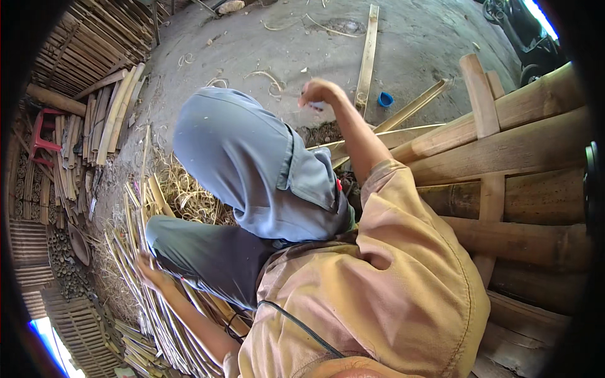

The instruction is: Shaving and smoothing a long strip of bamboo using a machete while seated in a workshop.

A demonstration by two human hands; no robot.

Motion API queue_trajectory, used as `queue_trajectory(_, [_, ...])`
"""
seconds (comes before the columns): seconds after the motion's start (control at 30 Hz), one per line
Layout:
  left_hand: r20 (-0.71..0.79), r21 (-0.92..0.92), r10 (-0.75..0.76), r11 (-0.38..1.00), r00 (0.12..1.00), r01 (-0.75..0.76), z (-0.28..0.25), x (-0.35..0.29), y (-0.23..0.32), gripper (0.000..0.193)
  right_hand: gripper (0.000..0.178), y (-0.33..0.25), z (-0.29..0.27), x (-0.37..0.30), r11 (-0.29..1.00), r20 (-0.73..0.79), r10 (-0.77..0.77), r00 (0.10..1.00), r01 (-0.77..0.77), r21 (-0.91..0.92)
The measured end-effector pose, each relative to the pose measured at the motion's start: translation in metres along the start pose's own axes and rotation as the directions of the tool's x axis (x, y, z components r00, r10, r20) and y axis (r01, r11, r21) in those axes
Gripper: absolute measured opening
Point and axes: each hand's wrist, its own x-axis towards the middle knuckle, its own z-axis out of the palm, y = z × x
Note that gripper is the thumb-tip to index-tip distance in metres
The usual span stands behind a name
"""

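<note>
My left hand is low at the left, beside my bent knee. Its fingers look stretched out over a bundle of long, thin bamboo strips; whether they press on the strips is unclear. Raised beyond my other knee, my right hand is bent at the wrist with its fingers curled together. Motion smears the fingertips, and whatever they may hold is too small and blurred to name. Grey trousers cover my legs, hiding part of the floor between them. Curly bamboo shavings lie heaped by my knee.
Split bamboo pieces lie on the grey floor ahead, near a small blue cup. A large bamboo frame stands close on my right. Stacked bamboo and a red plastic stool are at the left. A dark motorbike stands far right.
</note>
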Motion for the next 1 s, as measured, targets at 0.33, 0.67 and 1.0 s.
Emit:
queue_trajectory(0.33, [0.400,0.053,0.265,0.949,0.877,-0.311,0.079,0.023,-0.001,0.021,0.038,0.074,-0.044,0.003,0.826,-0.568,0.556,0.607,-0.331,0.456])
queue_trajectory(0.67, [0.661,0.196,0.263,0.843,0.702,-0.501,0.094,-0.015,0.012,0.018,0.084,0.137,0.043,-0.031,0.529,-0.329,0.848,0.416,-0.632,0.566])
queue_trajectory(1.0, [0.681,0.161,0.264,0.856,0.682,-0.492,0.094,-0.020,0.024,0.015,0.066,0.134,0.036,-0.011,0.598,-0.358,0.787,0.502,-0.478,0.644])
